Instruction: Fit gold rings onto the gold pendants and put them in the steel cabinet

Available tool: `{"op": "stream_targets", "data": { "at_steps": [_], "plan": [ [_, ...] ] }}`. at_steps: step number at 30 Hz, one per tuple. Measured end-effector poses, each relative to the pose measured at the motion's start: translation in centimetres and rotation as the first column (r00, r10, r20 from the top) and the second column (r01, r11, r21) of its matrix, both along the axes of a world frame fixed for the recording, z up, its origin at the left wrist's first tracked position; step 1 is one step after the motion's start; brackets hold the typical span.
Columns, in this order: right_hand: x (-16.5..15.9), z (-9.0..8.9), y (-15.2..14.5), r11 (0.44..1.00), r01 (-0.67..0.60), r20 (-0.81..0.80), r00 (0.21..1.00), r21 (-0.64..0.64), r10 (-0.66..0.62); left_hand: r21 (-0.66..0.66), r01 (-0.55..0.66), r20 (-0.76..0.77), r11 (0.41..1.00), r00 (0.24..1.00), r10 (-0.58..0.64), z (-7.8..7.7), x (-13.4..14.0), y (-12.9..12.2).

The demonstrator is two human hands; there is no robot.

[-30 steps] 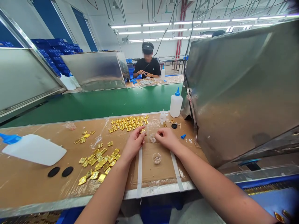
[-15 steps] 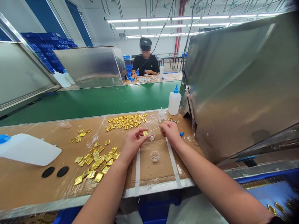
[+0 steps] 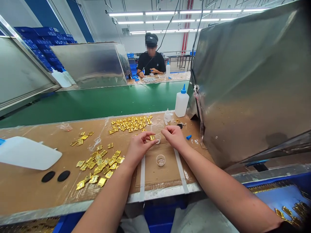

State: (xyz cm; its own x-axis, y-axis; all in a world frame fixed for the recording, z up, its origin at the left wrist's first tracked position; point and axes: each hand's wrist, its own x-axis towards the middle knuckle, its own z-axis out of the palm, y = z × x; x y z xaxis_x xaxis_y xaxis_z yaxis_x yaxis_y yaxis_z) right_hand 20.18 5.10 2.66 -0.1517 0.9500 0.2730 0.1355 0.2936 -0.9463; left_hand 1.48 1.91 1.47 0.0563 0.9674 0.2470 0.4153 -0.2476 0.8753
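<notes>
L hand (image 3: 139,142) pinches gold square piece (image 3: 152,138) btwn thumb & fingers; R hand (image 3: 173,136) grips thin stick (image 3: 157,133), long axis approx crosswise, tip pointing L at piece, contact unclear. Piece is just L of small clear cup (image 3: 158,138).

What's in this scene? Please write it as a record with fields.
Left hand: grip closed on a small, squarish, gold-coloured piece
Right hand: grip closed on a thin, pale stick, tip beside that piece; contact unclear
Cups: round, clear cup between the hands; second clear cup closer in
Loose pieces: nearer gold-coloured scatter, left; farther gold-coloured scatter, beyond the left hand
Bottle: upright, whitish bottle with blue nozzle, beyond the right hand
Opposite: person in black top, across the green surface
</notes>
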Motion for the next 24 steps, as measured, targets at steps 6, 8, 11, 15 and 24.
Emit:
{"op": "stream_targets", "data": {
  "at_steps": [6,8,11,15,24],
  "plan": [
    [-0.1,0.1,-0.1,1.000,-0.014,0.003,1.000,-0.004,0.014,-0.009,-0.007,-0.006,1.000,1.000,0.007,0.0,0.0,0.0],
    [-0.1,0.2,-0.2,1.000,-0.025,0.006,1.000,-0.014,0.025,-0.007,-0.013,-0.018,1.000,1.000,0.013,0.1,0.0,-0.1],
    [0.1,0.2,-0.2,1.000,-0.022,-0.012,1.000,-0.009,0.022,0.002,-0.028,-0.029,1.000,0.999,0.028,0.2,0.0,-0.1],
    [0.4,-0.2,0.2,0.995,0.082,0.038,0.996,0.065,-0.084,0.020,-0.056,-0.022,0.998,0.998,0.056,0.1,-0.3,0.0],
    [0.0,-2.0,0.9,0.998,-0.007,0.420,0.907,0.063,-0.020,-0.041,-0.029,0.045,0.999,0.999,0.030,-0.1,-0.4,0.1]
  ]
}}
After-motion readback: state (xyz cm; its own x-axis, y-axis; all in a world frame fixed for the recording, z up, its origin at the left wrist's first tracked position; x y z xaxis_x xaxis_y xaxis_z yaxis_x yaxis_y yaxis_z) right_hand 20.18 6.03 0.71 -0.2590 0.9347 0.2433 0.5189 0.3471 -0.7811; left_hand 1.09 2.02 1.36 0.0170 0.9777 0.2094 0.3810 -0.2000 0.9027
